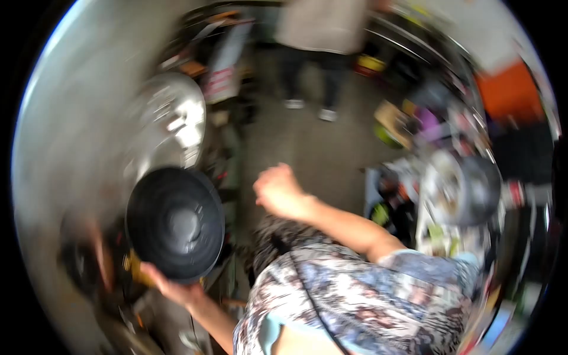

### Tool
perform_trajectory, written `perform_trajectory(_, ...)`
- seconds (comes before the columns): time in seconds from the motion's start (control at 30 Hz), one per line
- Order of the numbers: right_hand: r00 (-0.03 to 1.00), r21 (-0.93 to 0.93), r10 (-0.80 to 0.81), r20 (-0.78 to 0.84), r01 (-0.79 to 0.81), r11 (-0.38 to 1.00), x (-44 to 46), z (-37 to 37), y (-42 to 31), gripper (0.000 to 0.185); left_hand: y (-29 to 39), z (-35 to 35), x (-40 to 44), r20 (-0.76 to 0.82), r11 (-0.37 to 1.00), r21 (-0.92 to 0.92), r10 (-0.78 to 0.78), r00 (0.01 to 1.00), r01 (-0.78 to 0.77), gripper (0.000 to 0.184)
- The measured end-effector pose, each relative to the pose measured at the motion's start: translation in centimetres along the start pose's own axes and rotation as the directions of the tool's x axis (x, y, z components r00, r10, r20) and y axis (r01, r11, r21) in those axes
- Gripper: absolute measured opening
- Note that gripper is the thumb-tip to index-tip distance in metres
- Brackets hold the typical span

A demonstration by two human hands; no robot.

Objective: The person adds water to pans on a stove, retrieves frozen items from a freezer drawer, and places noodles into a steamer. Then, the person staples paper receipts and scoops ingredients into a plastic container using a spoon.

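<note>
A large black bowl (176,222) is tilted so that its ringed inside shows, at the left of the head view. My left hand (171,286) grips its lower rim, with the thumb outside at the left and the other fingers hidden beneath the bowl. Beyond the bowl's upper edge lies a shiny round metal pan or lid (177,112), blurred. My right hand (279,190) is raised over the floor near the middle, its fingers curled together, with nothing visible in them.
Another person (322,29) stands at the top centre. Cluttered shelves line the right, with a big metal pot (464,186) and an orange box (510,92). A long pale box (225,71) lies at the upper left. Much is smeared by motion.
</note>
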State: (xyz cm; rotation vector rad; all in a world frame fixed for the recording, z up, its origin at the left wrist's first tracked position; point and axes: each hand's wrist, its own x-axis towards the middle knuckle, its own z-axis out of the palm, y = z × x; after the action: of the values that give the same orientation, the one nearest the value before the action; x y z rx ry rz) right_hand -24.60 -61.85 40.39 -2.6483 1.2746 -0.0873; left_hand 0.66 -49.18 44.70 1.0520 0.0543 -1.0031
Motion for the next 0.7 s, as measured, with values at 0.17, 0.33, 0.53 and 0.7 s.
perform_trajectory(0.17,0.866,0.911,0.3,0.401,-0.411,-0.03,-28.0,-9.2,14.2,0.047,-19.7,10.8,-23.8,0.145,0.973,0.184,-0.17,0.975,0.142,0.077)
perform_trajectory(0.33,0.801,0.838,0.35,0.485,-0.312,-0.448,-35.0,-15.6,21.3,0.079,-25.4,20.3,-26.5,0.35,0.891,0.298,-0.436,0.829,0.342,0.077)
perform_trajectory(0.53,0.735,0.863,0.518,0.438,-0.182,-0.471,-51.3,-26.1,42.3,0.046,-42.2,39.8,-41.1,0.468,0.828,0.46,-0.533,0.705,0.32,0.08)
perform_trajectory(0.7,0.585,0.913,0.731,0.351,-0.041,-0.405,-66.6,-36.7,64.6,0.034,-58.4,61.7,-56.5,0.485,0.675,0.656,-0.72,0.497,0.338,0.087)
